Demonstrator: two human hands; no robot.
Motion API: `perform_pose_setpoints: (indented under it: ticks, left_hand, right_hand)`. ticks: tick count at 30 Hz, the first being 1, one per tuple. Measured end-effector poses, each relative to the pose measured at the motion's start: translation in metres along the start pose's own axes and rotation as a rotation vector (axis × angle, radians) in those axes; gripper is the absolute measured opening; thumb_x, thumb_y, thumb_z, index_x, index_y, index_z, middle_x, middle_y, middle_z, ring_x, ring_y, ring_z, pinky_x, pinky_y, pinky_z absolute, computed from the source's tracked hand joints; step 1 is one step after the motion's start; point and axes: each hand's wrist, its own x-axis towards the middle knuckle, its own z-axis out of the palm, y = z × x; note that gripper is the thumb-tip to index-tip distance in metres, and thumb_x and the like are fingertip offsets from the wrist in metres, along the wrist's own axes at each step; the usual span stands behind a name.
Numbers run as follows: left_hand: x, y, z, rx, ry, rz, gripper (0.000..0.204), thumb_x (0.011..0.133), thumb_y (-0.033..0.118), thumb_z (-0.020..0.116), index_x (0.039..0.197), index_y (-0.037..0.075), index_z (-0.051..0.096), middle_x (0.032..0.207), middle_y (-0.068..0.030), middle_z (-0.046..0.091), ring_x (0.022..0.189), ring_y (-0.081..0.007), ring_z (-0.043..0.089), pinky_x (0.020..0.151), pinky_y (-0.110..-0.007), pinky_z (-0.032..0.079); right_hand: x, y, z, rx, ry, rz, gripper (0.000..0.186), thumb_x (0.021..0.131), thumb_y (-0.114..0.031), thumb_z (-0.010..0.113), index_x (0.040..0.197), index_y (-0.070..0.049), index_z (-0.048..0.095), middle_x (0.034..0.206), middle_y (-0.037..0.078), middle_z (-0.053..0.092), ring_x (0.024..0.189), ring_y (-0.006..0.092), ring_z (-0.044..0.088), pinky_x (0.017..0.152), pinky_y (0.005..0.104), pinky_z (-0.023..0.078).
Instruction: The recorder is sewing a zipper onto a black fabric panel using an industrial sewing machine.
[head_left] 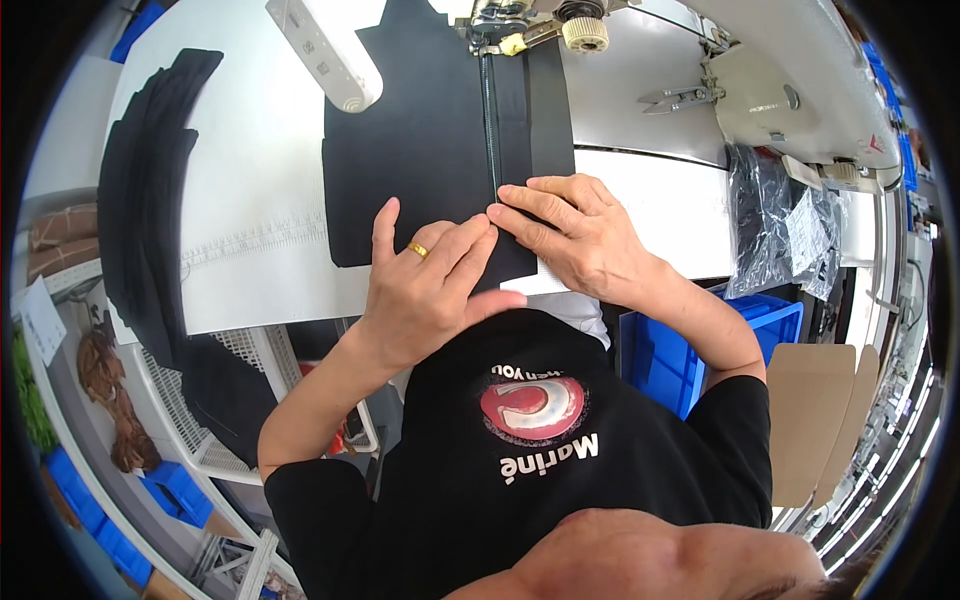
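A black fabric piece point(400, 150) lies on the white sewing table, with a dark zipper point(490, 120) running lengthwise along it up to the sewing machine's presser foot point(490, 45). At the zipper's near end, my left hand point(430, 275), with a gold ring, presses its fingertips on the cloth. Its little finger is raised and its thumb stands apart. Close beside it, my right hand point(585, 240) lies with fingers stretched over the zipper's right edge. The right thumb is hidden. The fingertips of both hands nearly meet.
A stack of black cloth pieces point(150, 190) hangs over the table's left edge. A white device point(325, 55) juts over the fabric. Thread snips point(680, 98) lie by the machine body point(800, 100). At right are a clear plastic bag point(775, 220) and a blue crate point(665, 360).
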Motion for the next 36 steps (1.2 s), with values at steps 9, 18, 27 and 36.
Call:
perform_pose_setpoints:
  ticks: [9, 18, 27, 36]
  left_hand:
    - [0.062, -0.070, 0.012, -0.039, -0.025, -0.012, 0.028, 0.081, 0.022, 0.072, 0.107, 0.011, 0.068, 0.115, 0.0025, 0.066, 0.102, -0.0179, 0.060, 0.103, -0.055, 0.030]
    - [0.066, -0.079, 0.011, -0.030, 0.016, 0.069, 0.030, 0.071, 0.019, 0.077, 0.098, 0.008, 0.070, 0.110, 0.0045, 0.067, 0.091, -0.0179, 0.061, 0.076, -0.032, 0.049]
    - [0.060, -0.070, 0.016, 0.203, 0.042, 0.148, 0.033, 0.076, 0.027, 0.075, 0.106, 0.015, 0.071, 0.117, 0.0073, 0.066, 0.095, -0.0152, 0.059, 0.103, -0.056, 0.030]
    - [0.065, -0.076, 0.017, 0.013, -0.010, 0.017, 0.039, 0.073, 0.029, 0.077, 0.109, 0.013, 0.070, 0.118, 0.0049, 0.067, 0.090, -0.0176, 0.059, 0.103, -0.054, 0.030]
  right_hand:
    - [0.005, 0.001, -0.010, -0.003, -0.109, -0.004, 0.046, 0.072, -0.011, 0.065, 0.117, -0.006, 0.064, 0.120, 0.006, 0.059, 0.103, 0.0234, 0.057, 0.084, 0.0352, 0.046]
    - [0.004, 0.001, -0.007, 0.022, -0.091, 0.016, 0.042, 0.072, -0.010, 0.068, 0.114, -0.007, 0.066, 0.119, 0.006, 0.060, 0.101, 0.0233, 0.058, 0.083, 0.0347, 0.048]
    - [0.009, 0.010, -0.005, -0.001, -0.060, -0.024, 0.042, 0.071, -0.013, 0.071, 0.112, -0.008, 0.066, 0.117, 0.006, 0.060, 0.099, 0.0225, 0.058, 0.079, 0.0335, 0.049]
    - [0.016, 0.021, -0.004, 0.015, -0.056, -0.037, 0.042, 0.070, -0.013, 0.073, 0.111, -0.007, 0.066, 0.116, 0.006, 0.060, 0.097, 0.0226, 0.058, 0.078, 0.0335, 0.050]
